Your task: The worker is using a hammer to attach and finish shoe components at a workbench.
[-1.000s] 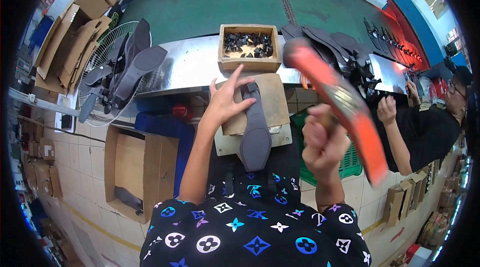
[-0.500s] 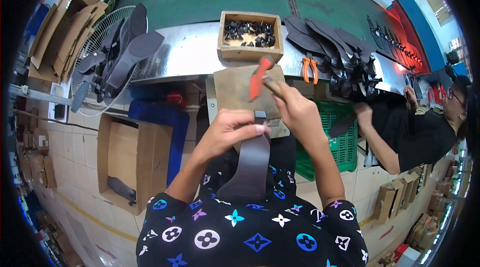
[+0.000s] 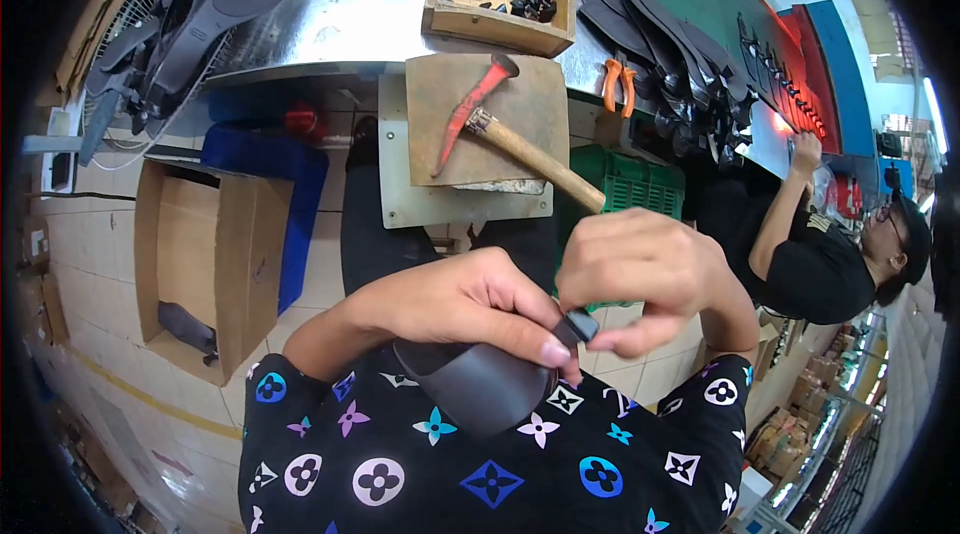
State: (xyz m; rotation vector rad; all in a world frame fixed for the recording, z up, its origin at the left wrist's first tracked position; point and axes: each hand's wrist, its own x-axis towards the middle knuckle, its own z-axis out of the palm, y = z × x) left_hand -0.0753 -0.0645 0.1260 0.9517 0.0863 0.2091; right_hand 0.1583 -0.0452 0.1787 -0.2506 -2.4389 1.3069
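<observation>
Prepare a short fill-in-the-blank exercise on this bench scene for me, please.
The left hand and right hand meet at the dark sole; the tool lying on the brown board is a ____.
The pliers have ____ handles.
The small pieces in the wooden box are coloured ____.
Missing words: hammer; orange; black.

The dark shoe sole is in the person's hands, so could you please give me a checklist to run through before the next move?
1. Left hand has the dark sole: ok, gripped between thumb and fingers.
2. Right hand is at the small dark heel piece: ok, thumb and forefinger are on it.
3. Heel piece sits flush: cannot tell, fingers hide the joint.
4. Hammer is laid down: ok, neither hand holds it.
5. Brown board is clear: not ok, the hammer lies on it, handle past the edge.
6. Orange-handled pliers are out of the hands: ok, beside the dark soles.
</observation>
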